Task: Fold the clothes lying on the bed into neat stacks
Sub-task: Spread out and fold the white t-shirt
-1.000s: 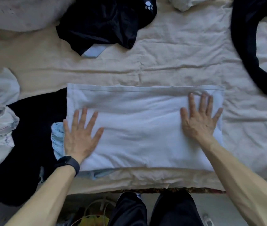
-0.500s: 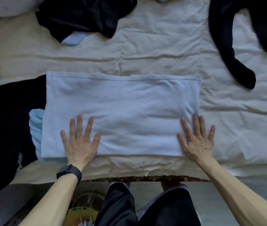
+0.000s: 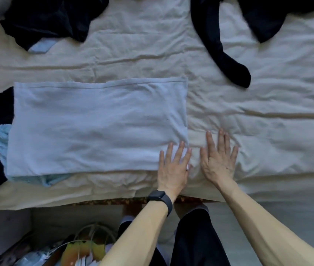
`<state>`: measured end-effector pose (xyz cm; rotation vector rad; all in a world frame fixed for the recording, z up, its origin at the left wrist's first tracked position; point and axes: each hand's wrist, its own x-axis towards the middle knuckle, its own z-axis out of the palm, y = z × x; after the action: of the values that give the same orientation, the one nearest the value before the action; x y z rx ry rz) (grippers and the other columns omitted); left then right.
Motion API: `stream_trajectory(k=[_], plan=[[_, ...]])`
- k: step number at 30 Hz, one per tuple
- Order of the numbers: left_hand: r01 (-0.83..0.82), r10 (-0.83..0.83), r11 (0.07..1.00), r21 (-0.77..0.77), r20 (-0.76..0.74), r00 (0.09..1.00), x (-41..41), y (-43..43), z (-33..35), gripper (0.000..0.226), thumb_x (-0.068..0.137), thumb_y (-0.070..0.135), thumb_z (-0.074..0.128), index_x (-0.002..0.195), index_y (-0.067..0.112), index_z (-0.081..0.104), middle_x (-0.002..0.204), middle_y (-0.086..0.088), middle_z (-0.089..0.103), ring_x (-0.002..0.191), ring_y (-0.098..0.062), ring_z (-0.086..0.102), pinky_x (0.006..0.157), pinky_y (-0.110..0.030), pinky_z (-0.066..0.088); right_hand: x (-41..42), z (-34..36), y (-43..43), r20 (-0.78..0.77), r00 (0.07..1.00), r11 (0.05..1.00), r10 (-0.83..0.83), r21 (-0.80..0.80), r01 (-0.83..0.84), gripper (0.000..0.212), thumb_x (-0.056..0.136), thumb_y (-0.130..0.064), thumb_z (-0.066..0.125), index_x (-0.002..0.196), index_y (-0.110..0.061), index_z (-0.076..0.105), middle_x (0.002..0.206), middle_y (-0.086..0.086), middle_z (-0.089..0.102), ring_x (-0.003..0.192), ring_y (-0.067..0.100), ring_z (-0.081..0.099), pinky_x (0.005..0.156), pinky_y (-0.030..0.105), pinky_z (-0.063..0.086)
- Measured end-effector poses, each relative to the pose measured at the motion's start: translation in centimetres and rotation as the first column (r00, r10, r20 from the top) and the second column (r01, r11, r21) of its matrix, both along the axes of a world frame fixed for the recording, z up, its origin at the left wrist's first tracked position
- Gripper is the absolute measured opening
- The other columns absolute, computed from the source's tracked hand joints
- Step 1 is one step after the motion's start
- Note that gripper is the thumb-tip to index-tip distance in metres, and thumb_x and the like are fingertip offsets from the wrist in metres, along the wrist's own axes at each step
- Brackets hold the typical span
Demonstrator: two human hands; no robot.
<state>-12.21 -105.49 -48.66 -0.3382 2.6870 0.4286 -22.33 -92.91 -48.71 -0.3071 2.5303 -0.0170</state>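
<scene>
Left grip [image 3: 173, 167] flat on folded garment [image 3: 98, 123] corner; right grip [image 3: 218, 160] just beside.

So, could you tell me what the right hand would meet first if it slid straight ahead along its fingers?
The right hand lies flat on the bed sheet. Straight ahead is only bare sheet, then most likely the end of the black sleeve, though it could miss.

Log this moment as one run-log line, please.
white garment: folded rectangle on bedsheet | left hand: flat on its near right corner | right hand: flat on bedsheet beside it
</scene>
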Motion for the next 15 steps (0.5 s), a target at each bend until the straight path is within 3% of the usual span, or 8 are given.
stream_trajectory(k=[3, 5, 7, 8, 10, 12, 15], plan=[[-0.016, 0.012, 0.999, -0.041, -0.097, 0.995, 0.3, 0.0, 0.5, 0.052, 0.097, 0.037, 0.044, 0.144, 0.015, 0.052, 0.148, -0.009, 0.051, 0.135, -0.031, 0.049, 0.102, -0.044, 0.048, -0.3, 0.2, 0.3, 0.017, 1.0, 0.999, 0.002, -0.044, -0.001, 0.066, 0.098, -0.056, 0.011, 0.16, -0.038, 0.006, 0.17, -0.002, -0.007, 0.156, 0.016, -0.01, 0.121, 0.044, -0.015], [-0.008, 0.003, 0.999, -0.032, -0.161, 0.987, 0.6, -0.8, 1.6, 0.05, 0.095, 0.035, 0.035, 0.134, 0.015, 0.06, 0.126, -0.009, 0.063, 0.114, -0.028, 0.063, 0.079, -0.033, 0.058, -0.6, 0.5, 0.6, 0.038, 0.999, 0.998, 0.005, -0.063, -0.002, 0.065, 0.098, -0.055, 0.012, 0.16, -0.038, 0.008, 0.17, -0.002, -0.005, 0.156, 0.016, -0.009, 0.122, 0.045, -0.012], [-0.07, 0.072, 0.997, 0.019, -0.207, 0.976, 0.5, -1.5, 3.1, 0.039, 0.097, 0.036, 0.039, 0.126, 0.022, 0.061, 0.104, -0.001, 0.06, 0.091, -0.023, 0.062, 0.052, -0.029, 0.051, -0.9, 0.8, 0.6, 0.077, 0.997, 0.998, 0.009, -0.064, -0.004, 0.06, 0.103, -0.053, 0.02, 0.161, -0.038, 0.011, 0.17, -0.001, -0.004, 0.156, 0.017, -0.007, 0.123, 0.046, -0.009], [-0.154, 0.169, 0.985, 0.083, -0.226, 0.959, 0.4, -1.8, 3.7, 0.033, 0.099, 0.037, 0.041, 0.122, 0.025, 0.061, 0.099, 0.001, 0.058, 0.087, -0.021, 0.06, 0.051, -0.03, 0.048, -1.2, 0.9, 0.4, 0.073, 0.997, 0.998, -0.004, -0.067, 0.009, 0.059, 0.103, -0.052, 0.025, 0.16, -0.037, 0.017, 0.17, 0.0, 0.001, 0.156, 0.018, -0.003, 0.124, 0.047, -0.004], [-0.422, 0.493, 0.855, 0.302, -0.218, 0.842, -0.3, -2.9, 5.8, 0.025, 0.1, 0.038, 0.05, 0.116, 0.026, 0.066, 0.099, 0.006, 0.065, 0.088, -0.015, 0.061, 0.066, -0.029, 0.05, -1.8, 1.9, -0.2, -0.01, 0.998, 0.991, -0.062, -0.119, 0.06, 0.06, 0.097, -0.054, 0.032, 0.152, -0.03, 0.041, 0.165, 0.005, 0.026, 0.154, 0.024, 0.015, 0.121, 0.048, 0.011], [-0.643, 0.758, 0.614, 0.458, -0.115, 0.642, -0.8, -4.9, 8.0, 0.018, 0.098, 0.035, 0.059, 0.11, 0.026, 0.07, 0.097, 0.011, 0.07, 0.087, -0.009, 0.063, 0.074, -0.025, 0.049, -3.0, 3.4, -1.7, -0.02, 0.993, 0.961, -0.119, -0.254, 0.11, 0.059, 0.093, -0.057, 0.036, 0.136, -0.023, 0.06, 0.149, 0.006, 0.051, 0.143, 0.026, 0.035, 0.115, 0.045, 0.025], [-0.742, 0.874, 0.431, 0.513, -0.033, 0.485, -0.6, -8.1, 10.4, 0.01, 0.096, 0.034, 0.064, 0.103, 0.032, 0.071, 0.082, 0.012, 0.069, 0.072, -0.005, 0.062, 0.065, -0.018, 0.046, -5.9, 5.5, -5.8, 0.249, 0.933, 0.829, -0.261, -0.438, 0.348, 0.043, 0.099, -0.052, 0.048, 0.116, -0.019, 0.07, 0.118, -0.004, 0.069, 0.115, 0.017, 0.059, 0.094, 0.032, 0.041]])
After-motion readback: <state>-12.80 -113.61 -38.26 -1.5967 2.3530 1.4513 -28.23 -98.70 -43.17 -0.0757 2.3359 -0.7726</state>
